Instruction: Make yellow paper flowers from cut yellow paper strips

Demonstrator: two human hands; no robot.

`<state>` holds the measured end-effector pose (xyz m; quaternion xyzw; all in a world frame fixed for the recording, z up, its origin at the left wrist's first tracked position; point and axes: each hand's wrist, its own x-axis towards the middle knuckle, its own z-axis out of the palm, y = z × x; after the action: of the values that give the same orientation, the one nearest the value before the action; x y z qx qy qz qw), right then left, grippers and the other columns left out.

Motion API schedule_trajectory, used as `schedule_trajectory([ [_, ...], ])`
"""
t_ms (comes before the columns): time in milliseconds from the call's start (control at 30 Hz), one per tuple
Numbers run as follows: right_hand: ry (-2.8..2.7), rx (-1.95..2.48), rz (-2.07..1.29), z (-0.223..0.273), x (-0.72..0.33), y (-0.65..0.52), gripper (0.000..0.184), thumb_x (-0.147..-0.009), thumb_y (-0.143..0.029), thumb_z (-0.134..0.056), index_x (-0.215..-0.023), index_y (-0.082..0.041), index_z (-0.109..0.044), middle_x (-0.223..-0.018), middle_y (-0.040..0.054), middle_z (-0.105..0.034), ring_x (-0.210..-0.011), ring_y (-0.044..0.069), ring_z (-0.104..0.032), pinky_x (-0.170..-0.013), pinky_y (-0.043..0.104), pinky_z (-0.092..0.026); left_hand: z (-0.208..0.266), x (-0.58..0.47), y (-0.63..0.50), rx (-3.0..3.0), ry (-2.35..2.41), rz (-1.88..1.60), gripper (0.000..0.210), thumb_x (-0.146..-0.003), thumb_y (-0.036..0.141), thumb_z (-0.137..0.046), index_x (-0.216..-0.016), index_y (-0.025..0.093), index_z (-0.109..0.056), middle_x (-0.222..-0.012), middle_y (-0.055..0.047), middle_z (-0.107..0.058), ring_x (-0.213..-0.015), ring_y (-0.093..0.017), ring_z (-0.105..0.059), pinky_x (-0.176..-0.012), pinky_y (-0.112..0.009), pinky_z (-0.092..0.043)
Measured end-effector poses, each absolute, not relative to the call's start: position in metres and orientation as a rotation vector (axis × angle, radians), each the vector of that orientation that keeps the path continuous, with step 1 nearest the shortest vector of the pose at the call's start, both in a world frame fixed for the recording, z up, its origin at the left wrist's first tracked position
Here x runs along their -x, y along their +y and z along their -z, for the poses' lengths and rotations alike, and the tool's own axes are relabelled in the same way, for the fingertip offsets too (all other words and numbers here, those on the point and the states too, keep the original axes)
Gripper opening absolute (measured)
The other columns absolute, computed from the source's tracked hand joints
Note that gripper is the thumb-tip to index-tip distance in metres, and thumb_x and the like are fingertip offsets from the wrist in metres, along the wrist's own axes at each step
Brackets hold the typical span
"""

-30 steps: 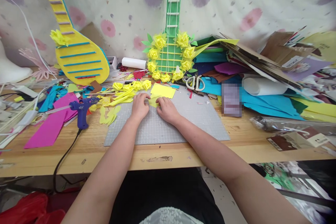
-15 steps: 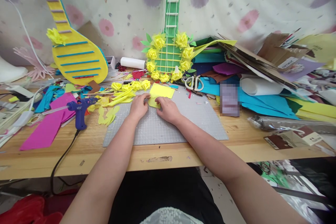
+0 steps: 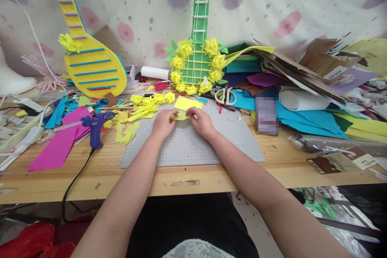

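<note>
At the centre of the frame, the person's left hand (image 3: 163,124) pinches the left end of a small piece of yellow paper (image 3: 180,117) between thumb and fingers; the right hand (image 3: 203,122) has thumb and curled fingers together on its right end. The paper is over the grey mat (image 3: 193,151); whether it touches cannot be told. A yellow sheet (image 3: 188,102) lies just above it in the frame.

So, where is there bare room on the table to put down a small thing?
Mostly two patches: the cutting mat right of the right hand, nearer than the scissors, and the wooden table between the mat's right edge and the brown-and-white box. It is crowded behind the blue glue gun and the mat.
</note>
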<state>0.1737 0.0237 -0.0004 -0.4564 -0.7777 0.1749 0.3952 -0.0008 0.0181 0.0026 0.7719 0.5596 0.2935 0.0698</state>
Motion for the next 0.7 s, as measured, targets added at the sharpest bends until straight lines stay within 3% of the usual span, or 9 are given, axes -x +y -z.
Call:
schedule_trajectory([
  [133, -1.936, 1.233, -0.380, 0.0007, -0.1735, 0.0263, 0.026, -0.068, -0.004, -0.044, -0.083, -0.021, -0.057, -0.082, 0.0018, -0.065, -0.096, 0.019, -0.051, -0.081, 0.032, -0.041, -0.0024, -0.0053, 0.0177, -2.361, 1.847, -0.896, 0.023, -0.075, 0.017, -0.050, -0.091, 0.024, -0.066, -0.089, -0.002, -0.067, -0.087, -0.019, -0.059, -0.078, -0.031, -0.044],
  [300, -1.833, 1.319, -0.357, 0.0026, -0.1730, 0.0301, 0.023, -0.069, -0.007, -0.047, -0.084, -0.021, -0.058, -0.086, 0.0029, -0.063, -0.086, 0.017, -0.054, -0.078, 0.031, -0.043, -0.0035, -0.0084, 0.0153, -2.431, 1.875, -1.041, 0.022, -0.075, 0.017, -0.052, -0.090, 0.024, -0.067, -0.090, -0.003, -0.068, -0.088, -0.019, -0.060, -0.079, -0.031, -0.044],
  [500, -1.829, 1.370, -0.377, 0.0014, -0.1749, 0.0312, 0.015, -0.072, -0.010, -0.049, -0.076, -0.021, -0.059, -0.075, 0.0014, -0.063, -0.078, 0.016, -0.055, -0.073, 0.031, -0.043, 0.0003, -0.0043, 0.0171, -2.462, 1.866, -1.100, 0.023, -0.075, 0.017, -0.052, -0.092, 0.023, -0.067, -0.087, -0.003, -0.069, -0.084, -0.018, -0.061, -0.076, -0.030, -0.045],
  [600, -1.853, 1.358, -0.353, 0.0006, -0.1763, 0.0309, 0.018, -0.072, -0.010, -0.049, -0.083, -0.021, -0.060, -0.084, 0.0033, -0.064, -0.084, 0.017, -0.055, -0.077, 0.031, -0.043, 0.0013, -0.0028, 0.0165, -2.496, 1.803, -1.133, 0.025, -0.075, 0.015, -0.051, -0.091, 0.023, -0.067, -0.087, -0.002, -0.069, -0.083, -0.017, -0.061, -0.076, -0.029, -0.046],
  [700, -1.973, 1.236, -0.224, 0.0001, -0.1757, 0.0293, 0.031, -0.069, -0.012, -0.055, -0.100, -0.019, -0.057, -0.108, 0.0066, -0.059, -0.105, 0.021, -0.046, -0.088, 0.035, -0.039, 0.0007, -0.0047, 0.0151, -2.485, 1.810, -1.178, 0.026, -0.076, 0.014, -0.048, -0.092, 0.024, -0.067, -0.090, -0.002, -0.068, -0.087, -0.016, -0.061, -0.079, -0.029, -0.045],
])
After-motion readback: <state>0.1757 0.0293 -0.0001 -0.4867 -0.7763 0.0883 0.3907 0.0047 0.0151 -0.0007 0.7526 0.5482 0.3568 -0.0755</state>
